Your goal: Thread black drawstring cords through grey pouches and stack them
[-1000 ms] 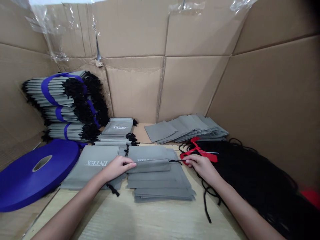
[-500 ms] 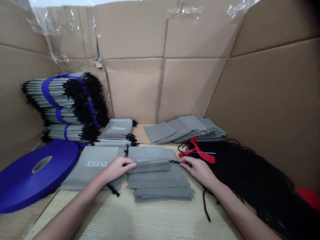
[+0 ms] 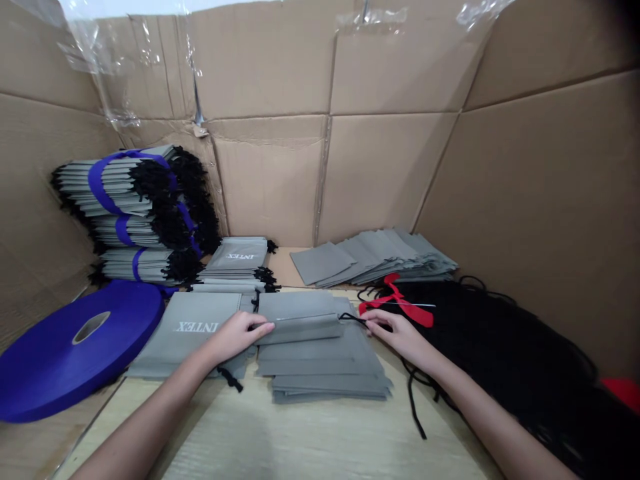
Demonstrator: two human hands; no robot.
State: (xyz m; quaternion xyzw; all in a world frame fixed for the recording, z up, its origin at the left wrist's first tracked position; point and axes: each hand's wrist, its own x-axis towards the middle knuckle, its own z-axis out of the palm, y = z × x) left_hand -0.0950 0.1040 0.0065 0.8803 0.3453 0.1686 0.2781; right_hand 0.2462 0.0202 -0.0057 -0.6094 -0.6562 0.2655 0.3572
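A grey fabric drawstring pouch lies partly lifted over a fanned stack of grey pouches. My left hand pinches its left end between thumb and fingers. From the right end of the pouch comes a black cord, drawn out as a loop. The fingertips of my right hand are closed on that cord. Left of the stack lie grey pouches printed INTEX, and a knotted black cord end hangs out beneath my left forearm.
A blue ribbon roll lies at left, before pouch bundles tied with blue bands. Smaller pouches and loose grey pieces sit at the back. Black cords with a red tie fill the right. Cardboard walls enclose the table.
My right hand has shifted slightly right, and the black cord loop reaches a little farther from the pouch. My left hand keeps its hold. The whole view has moved slightly.
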